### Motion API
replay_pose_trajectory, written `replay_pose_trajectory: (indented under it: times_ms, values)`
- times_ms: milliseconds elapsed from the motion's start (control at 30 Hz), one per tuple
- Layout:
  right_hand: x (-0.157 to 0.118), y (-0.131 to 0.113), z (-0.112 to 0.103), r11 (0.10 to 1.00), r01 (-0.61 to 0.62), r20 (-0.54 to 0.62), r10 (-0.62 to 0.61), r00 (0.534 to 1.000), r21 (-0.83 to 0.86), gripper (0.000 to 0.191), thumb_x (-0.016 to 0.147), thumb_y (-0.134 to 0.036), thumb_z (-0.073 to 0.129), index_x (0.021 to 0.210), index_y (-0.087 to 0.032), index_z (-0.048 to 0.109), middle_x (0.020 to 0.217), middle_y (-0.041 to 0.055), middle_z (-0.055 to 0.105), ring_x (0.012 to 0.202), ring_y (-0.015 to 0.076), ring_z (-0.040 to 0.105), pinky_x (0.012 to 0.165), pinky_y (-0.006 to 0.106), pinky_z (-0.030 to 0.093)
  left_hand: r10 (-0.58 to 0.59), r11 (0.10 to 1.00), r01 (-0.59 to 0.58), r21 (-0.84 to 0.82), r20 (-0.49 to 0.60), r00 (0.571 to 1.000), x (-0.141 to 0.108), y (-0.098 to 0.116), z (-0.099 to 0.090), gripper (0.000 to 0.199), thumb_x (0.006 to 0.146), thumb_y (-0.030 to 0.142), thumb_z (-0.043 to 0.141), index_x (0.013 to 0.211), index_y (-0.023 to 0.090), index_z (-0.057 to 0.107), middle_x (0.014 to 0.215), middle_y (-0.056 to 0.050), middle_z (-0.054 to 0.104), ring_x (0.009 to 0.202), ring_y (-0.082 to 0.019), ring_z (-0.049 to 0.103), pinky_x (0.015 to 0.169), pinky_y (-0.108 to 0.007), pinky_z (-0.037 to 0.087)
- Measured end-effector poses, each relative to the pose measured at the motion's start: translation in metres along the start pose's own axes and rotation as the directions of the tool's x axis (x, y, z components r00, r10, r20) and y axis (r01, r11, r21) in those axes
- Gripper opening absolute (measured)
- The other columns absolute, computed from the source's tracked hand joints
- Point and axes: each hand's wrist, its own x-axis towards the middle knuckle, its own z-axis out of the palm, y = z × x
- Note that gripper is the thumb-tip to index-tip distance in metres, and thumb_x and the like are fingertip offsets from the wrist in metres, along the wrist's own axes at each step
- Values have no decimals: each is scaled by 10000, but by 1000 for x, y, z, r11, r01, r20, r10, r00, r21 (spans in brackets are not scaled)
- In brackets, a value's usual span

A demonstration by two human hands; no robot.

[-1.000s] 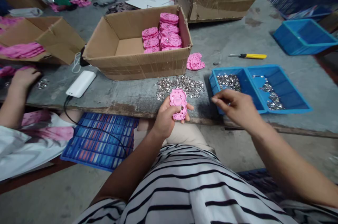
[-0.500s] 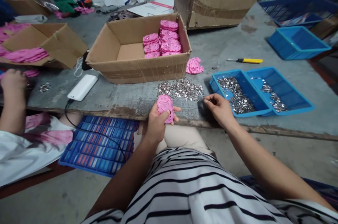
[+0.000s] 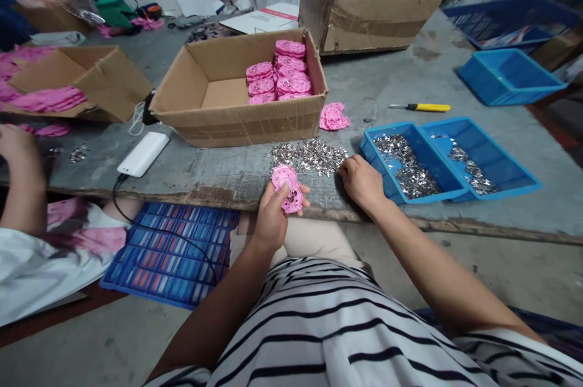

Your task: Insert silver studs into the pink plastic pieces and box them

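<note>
My left hand (image 3: 272,217) grips a pink piece (image 3: 286,183) near the table's front edge, its thumb lying across the face and a small metal part showing beside it. Just right of it, my right hand (image 3: 362,180) rests at the right end of a pile of small silver parts (image 3: 312,155), fingertips pressed together; what they hold, if anything, is too small to tell. A cardboard box (image 3: 241,126) behind the pile holds stacked pink pieces (image 3: 291,71). Other pink pieces (image 3: 334,116) lie against its right side.
Two blue trays (image 3: 412,197) (image 3: 519,186) with silver parts stand at the right, a yellow-handled tool (image 3: 430,107) behind them. A white power bank (image 3: 143,154) with a cable lies left. Another person's arm (image 3: 22,180) is at far left. A larger box (image 3: 373,16) stands behind.
My right hand has moved left from beside the blue tray to the silver pile and turned knuckles up. The pink piece in my left hand now shows a different face, with metal on it.
</note>
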Motion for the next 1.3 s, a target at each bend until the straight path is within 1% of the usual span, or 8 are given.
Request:
replay_pose_trajectory:
  times_ms: [167,267,367,500,733,967,1133,1300]
  values:
    - [4,5,2,876,-24,-120,93,988,483,127,775,-239,597,660,-195,565,769,54,595,709,182,533,635,300,384,-15,1000,14,18,27,1000,1,-3,2,337,718,342,667,963,171,512,773,-34,697,576,-125,623,457,-207,416]
    - [1,-5,-2,482,-141,54,189,980,865,272,699,-388,694,609,-204,516,558,-32,467,508,112,404,499,258,326,-22,999,22,44,13,1000,3,-6,5,349,702,308,677,972,175,500,798,-33,698,567,-118,618,458,-204,412]
    - [-8,-22,-10,58,-291,286,69,956,955,397,566,-478,797,613,-187,529,552,-53,472,420,52,301,408,221,231,-12,996,13,86,-17,1000,4,-7,10,367,666,262,690,965,177,495,809,-23,692,557,-103,602,460,-198,410]
    - [-19,-41,-20,-109,-371,369,-38,929,922,410,504,-443,855,614,-158,581,595,-44,537,390,13,277,376,196,184,45,989,-36,145,-57,997,4,-7,18,322,638,190,653,917,184,492,773,5,670,542,-88,579,460,-193,410]
    - [-28,-47,-31,-26,-374,368,-131,921,927,331,559,-416,825,710,-158,685,566,-27,590,427,57,424,411,216,317,156,969,-126,212,-130,979,4,-9,24,286,623,105,618,860,198,488,735,26,653,535,-95,598,449,-186,422]
    - [-35,-45,-38,233,-212,261,-203,944,949,244,696,-368,716,828,-165,679,677,-13,631,500,77,491,490,234,411,190,961,-156,227,-139,972,1,-8,21,263,636,103,642,828,199,491,706,33,642,523,-87,584,443,-180,430]
    - [-38,-41,-35,520,92,51,-254,966,849,183,817,-263,555,951,-172,640,739,10,626,593,112,539,567,258,441,149,969,-116,216,-143,978,-1,-5,21,280,637,177,674,837,192,479,641,40,617,488,-92,565,417,-188,406]
    - [-42,-41,-38,708,430,-159,-418,895,560,197,869,-152,467,997,-198,610,836,48,653,770,158,593,692,290,464,56,994,-48,100,-83,995,-1,-4,20,334,644,270,705,875,186,479,653,30,622,479,-93,565,404,-191,379]
